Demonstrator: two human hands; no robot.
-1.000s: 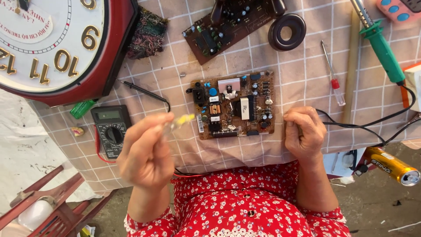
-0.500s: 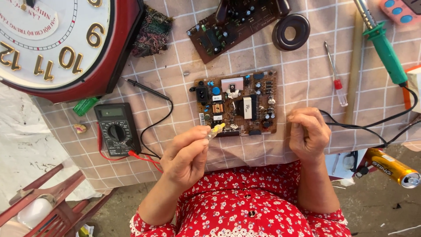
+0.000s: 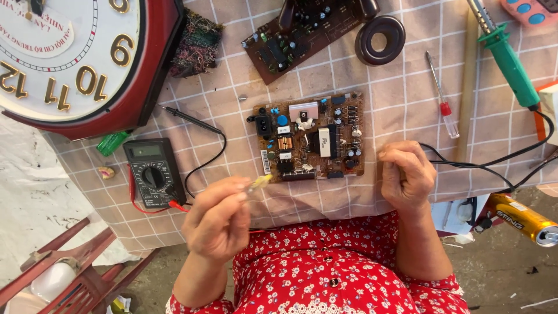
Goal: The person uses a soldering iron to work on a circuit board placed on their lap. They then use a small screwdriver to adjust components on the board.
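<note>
- Beige checked cloth [image 3: 407, 99] covers the table across the upper frame.
- Left hand [image 3: 218, 218], lower centre-left, pinches a small yellow-tipped part [image 3: 260, 182] between fingertips, just beside the lower left corner of the brown circuit board [image 3: 311, 136].
- Right hand [image 3: 408, 174] rests curled into a loose fist, just right of that board; whether it holds anything is unclear.
- Black multimeter [image 3: 152, 172] with red lead lies left; red-framed wall clock [image 3: 75, 58] fills the upper left; green-handled soldering iron [image 3: 508, 58] lies upper right.
</note>
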